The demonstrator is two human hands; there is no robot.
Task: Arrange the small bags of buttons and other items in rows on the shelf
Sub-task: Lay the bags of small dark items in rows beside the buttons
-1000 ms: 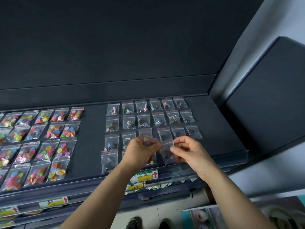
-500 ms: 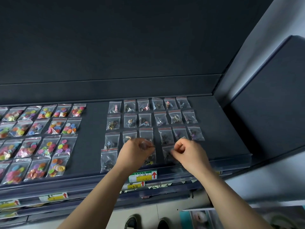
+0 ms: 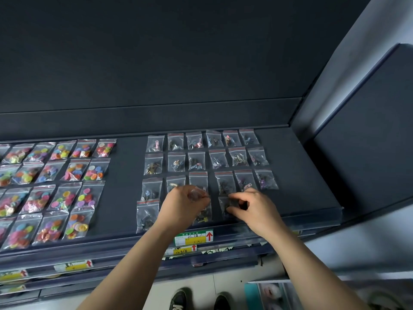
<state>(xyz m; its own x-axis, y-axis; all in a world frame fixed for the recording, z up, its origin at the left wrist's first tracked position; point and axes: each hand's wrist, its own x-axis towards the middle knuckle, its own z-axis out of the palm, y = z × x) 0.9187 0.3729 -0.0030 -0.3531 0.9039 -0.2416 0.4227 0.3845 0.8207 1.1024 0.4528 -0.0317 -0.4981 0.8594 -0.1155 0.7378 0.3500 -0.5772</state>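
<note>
Small clear bag point(image 3: 225, 205) of dark bits down flat in the front row of the shelf point(image 3: 312, 198), pinched at its edge by the right hand point(image 3: 250, 209). Left hand point(image 3: 185, 204) clenched on a stack of spare bags point(image 3: 197, 193), over the next slot. Risk, probably: slick plastic sliding askew on release, or a knuckle nudging the neighbouring front-row bag point(image 3: 147, 214) and breaking the line.

Colorful button bags point(image 3: 67, 173) lie flat in neat rows on the left of the dark shelf point(image 3: 129, 175), clear bags of dark metal bits point(image 3: 207, 159) gridded on the right.
</note>
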